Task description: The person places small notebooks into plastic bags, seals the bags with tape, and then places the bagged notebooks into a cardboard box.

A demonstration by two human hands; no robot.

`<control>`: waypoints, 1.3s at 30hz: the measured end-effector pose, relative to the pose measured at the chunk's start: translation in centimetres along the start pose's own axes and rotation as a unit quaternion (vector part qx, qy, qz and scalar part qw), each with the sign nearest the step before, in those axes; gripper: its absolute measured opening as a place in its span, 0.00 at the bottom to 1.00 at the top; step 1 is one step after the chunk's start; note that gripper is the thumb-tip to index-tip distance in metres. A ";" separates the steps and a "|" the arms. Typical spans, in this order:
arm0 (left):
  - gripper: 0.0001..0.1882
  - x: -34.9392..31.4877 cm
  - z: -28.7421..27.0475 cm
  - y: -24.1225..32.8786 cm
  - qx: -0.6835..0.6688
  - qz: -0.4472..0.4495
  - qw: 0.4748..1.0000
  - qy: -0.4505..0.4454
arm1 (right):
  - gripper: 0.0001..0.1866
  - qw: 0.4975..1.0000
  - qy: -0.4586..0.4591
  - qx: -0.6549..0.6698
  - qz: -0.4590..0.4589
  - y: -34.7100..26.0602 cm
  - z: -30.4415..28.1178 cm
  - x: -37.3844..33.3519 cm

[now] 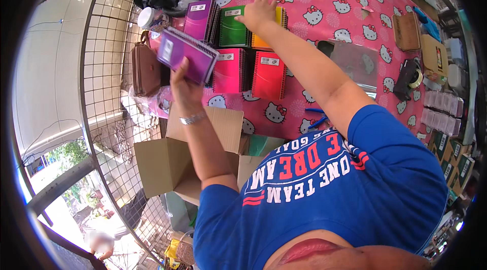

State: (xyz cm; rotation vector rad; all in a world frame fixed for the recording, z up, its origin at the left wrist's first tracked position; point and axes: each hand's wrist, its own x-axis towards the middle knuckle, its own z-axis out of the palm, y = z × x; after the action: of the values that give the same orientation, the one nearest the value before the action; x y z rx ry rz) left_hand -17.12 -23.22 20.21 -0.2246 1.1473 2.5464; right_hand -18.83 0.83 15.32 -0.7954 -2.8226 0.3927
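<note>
My left hand point(185, 83) is closed around a purple spiral notebook point(186, 57), held up and tilted to the left of the stacks and slightly blurred. Stretched forward, my right hand point(258, 14) lies over the yellow spiral notebooks point(278, 16), its thumb apart from the fingers and reaching the edge of the green notebook point(233, 26). Its fingertips are partly hidden. Another stack of purple notebooks point(198, 19) stands left of the green one. Nearer to me are pink notebooks point(228, 70) and red notebooks point(269, 75), side by side.
An open cardboard box point(157, 166) stands below my left forearm. A brown bag point(145, 69) and a white-lidded jar point(147, 17) are at the left. Blue-handled pliers point(318, 118) lie near my shirt; a tape dispenser point(408, 78) sits right. Pink patterned cloth point(276, 112) covers the table.
</note>
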 end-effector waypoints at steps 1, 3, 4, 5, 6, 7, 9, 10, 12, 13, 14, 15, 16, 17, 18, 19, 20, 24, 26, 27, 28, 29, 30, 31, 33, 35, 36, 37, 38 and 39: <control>0.05 -1.0 -2.3 -0.8 -0.094 -0.074 0.993 -0.024 | 0.23 0.995 -0.062 -0.069 -0.021 0.0 0.7 -0.6; 0.07 -3.9 -3.8 -2.9 -0.086 -0.066 0.991 0.075 | 0.22 0.995 -0.028 -0.075 -0.054 -0.7 1.0 -1.0; 0.09 -5.0 -4.0 -3.7 -0.093 -0.095 0.990 0.039 | 0.21 0.994 0.016 -0.080 -0.078 -0.8 1.0 -0.8; 0.12 -6.0 -4.3 -4.7 -0.078 -0.102 0.991 0.040 | 0.21 0.994 0.016 -0.079 -0.078 -0.8 1.6 -0.1; 0.14 -6.7 -4.2 -5.7 -0.063 -0.111 0.991 0.036 | 0.21 0.999 0.035 0.018 -0.031 -0.3 2.7 1.4; 0.14 -7.3 -4.4 -6.4 -0.064 -0.108 0.991 0.040 | 0.20 0.992 0.048 0.115 0.008 -0.7 2.7 1.5; 0.17 -8.7 -5.0 -7.5 0.049 -0.092 0.994 0.017 | 0.22 0.963 -0.018 0.267 -0.015 -0.1 0.4 1.5; 0.17 -9.0 -4.6 -7.7 0.048 -0.089 0.995 0.020 | 0.25 0.908 -0.077 0.410 -0.031 0.0 -2.1 1.4; 0.24 -9.7 -3.8 -7.7 -0.048 -0.145 0.988 0.027 | 0.26 0.887 -0.139 0.432 -0.088 -0.8 -6.7 -0.3; 0.29 -9.7 -4.4 -7.8 -0.075 -0.150 0.984 0.056 | 0.27 0.862 -0.194 0.447 -0.141 -1.1 -8.1 -1.7; 0.29 -10.1 -3.9 -7.9 -0.076 -0.153 0.984 0.055 | 0.30 0.872 -0.217 0.394 -0.192 -1.4 -8.8 -3.1; 0.27 -10.6 -2.7 -7.7 -0.134 -0.135 0.982 0.012 | 0.32 0.875 -0.237 0.367 -0.208 -1.3 -8.6 -4.8; 0.25 -11.0 -1.9 -7.7 -0.190 -0.113 0.975 -0.031 | 0.34 0.876 -0.257 0.342 -0.226 -1.2 -8.2 -6.3; 0.25 -11.0 -2.0 -8.1 -0.191 -0.113 0.975 -0.033 | 0.39 0.890 -0.285 0.319 -0.160 -0.6 -8.2 -7.3; 0.22 -10.9 -2.2 -9.0 -0.060 -0.078 0.995 -0.001 | 0.40 0.947 -0.127 0.277 -0.096 1.2 -6.3 -7.3; 0.21 -11.0 -2.2 -9.8 0.069 -0.039 0.996 0.033 | 0.41 0.973 0.034 0.226 -0.031 3.7 -3.8 -6.5; 0.21 -11.4 -2.3 -10.3 0.067 -0.039 0.996 0.035 | 0.40 0.980 0.019 0.198 0.033 6.5 -2.6 -5.8; 0.20 -13.0 -3.6 -11.1 0.001 -0.100 0.994 0.044 | 0.35 0.979 -0.041 0.163 0.118 9.2 -1.3 -5.5; 0.19 -13.7 -4.0 -11.8 0.001 -0.106 0.994 0.040 | 0.33 0.966 -0.026 0.231 0.108 9.9 -1.8 -4.3; 0.19 -13.8 -4.2 -12.1 -0.008 -0.105 0.993 0.048 | 0.31 0.949 -0.011 0.301 0.094 9.6 -2.4 -3.9; 0.18 -13.9 -5.0 -12.3 -0.019 -0.101 0.993 0.061 | 0.31 0.948 -0.019 0.305 0.088 8.3 -3.9 -4.2; 0.22 -13.9 -6.1 -12.5 -0.003 -0.098 0.993 0.064 | 0.30 0.920 -0.061 0.385 0.042 6.6 -6.6 -5.0; 0.22 -14.2 -5.9 -12.2 -0.006 -0.095 0.993 0.066 | 0.30 0.883 -0.097 0.459 0.000 5.5 -8.4 -6.1; 0.24 -14.4 -5.3 -11.9 -0.058 -0.094 0.993 0.039 | 0.29 0.865 -0.139 0.480 -0.041 5.1 -8.8 -7.1; 0.27 -14.9 -4.6 -11.3 -0.110 -0.089 0.990 0.015 | 0.35 0.864 -0.242 0.426 -0.114 3.9 -8.9 -9.5; 0.31 -15.2 -4.5 -11.3 -0.133 -0.068 0.989 0.007 | 0.38 0.892 -0.284 0.327 -0.132 2.9 -9.3 -11.6; 0.27 -15.3 -4.4 -11.5 -0.058 -0.053 0.995 0.053 | 0.40 0.918 -0.259 0.269 -0.130 3.1 -8.1 -12.0; 0.26 -15.1 -5.1 -12.0 -0.004 -0.058 0.997 0.058 | 0.45 0.970 -0.118 0.138 -0.163 4.6 -5.6 -11.5; 0.24 -15.0 -6.2 -12.3 0.051 -0.061 0.994 0.070 | 0.45 0.969 -0.121 0.139 -0.165 5.6 -4.4 -11.5; 0.24 -15.1 -6.2 -12.1 0.052 -0.061 0.994 0.069 | 0.43 0.974 -0.134 0.077 -0.165 6.9 -3.5 -11.2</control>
State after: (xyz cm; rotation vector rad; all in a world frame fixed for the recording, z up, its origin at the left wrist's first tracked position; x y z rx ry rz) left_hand 1.42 -23.97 11.86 -0.4364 1.2717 2.3879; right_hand -5.22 1.27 15.43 -0.2486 -3.0444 0.6994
